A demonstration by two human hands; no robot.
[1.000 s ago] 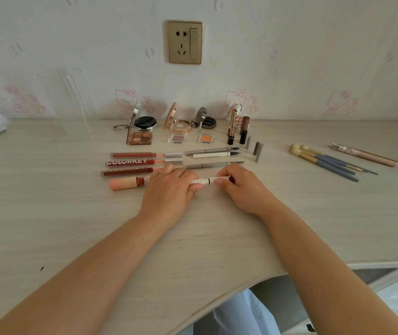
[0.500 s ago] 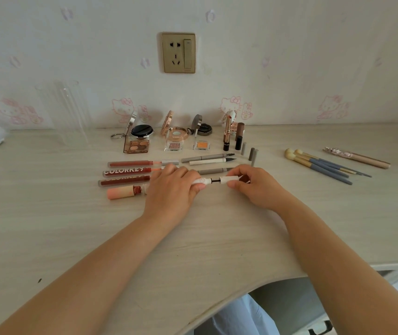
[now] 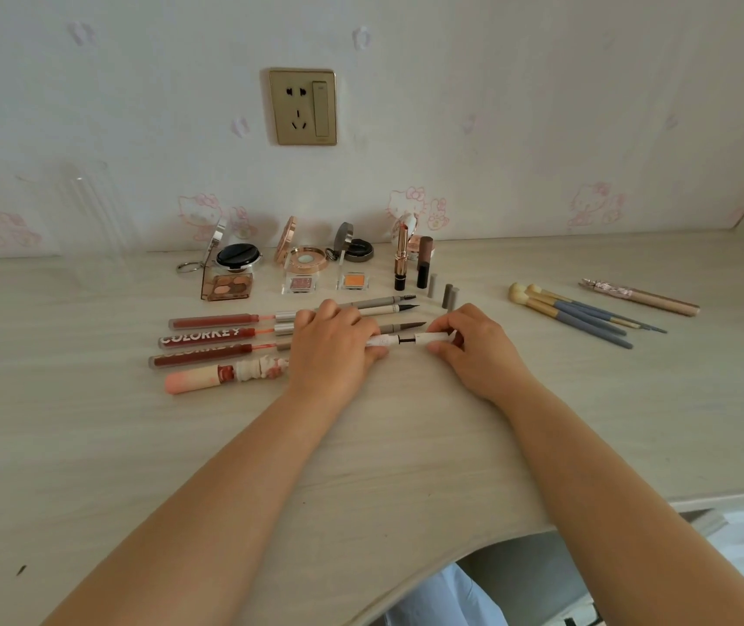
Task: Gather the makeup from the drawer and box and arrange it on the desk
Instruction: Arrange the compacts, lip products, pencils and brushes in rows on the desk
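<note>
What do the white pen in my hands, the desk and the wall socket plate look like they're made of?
The slim white makeup pen, pulled apart at a dark neck, looks like smooth plastic with a slight sheen. The pale desk shows printed wood grain, probably matte laminate. The gold wall socket plate has a brushed metallic finish; whether metal or coated plastic is unclear.

White pen (image 3: 399, 340) (cap partly off) between both hands' grips

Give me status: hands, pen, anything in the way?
Left hand grips white pen; right hand pinches its cap, pulled partway off. Pen low over desk. Liners lie just behind; brushes off right.
</note>
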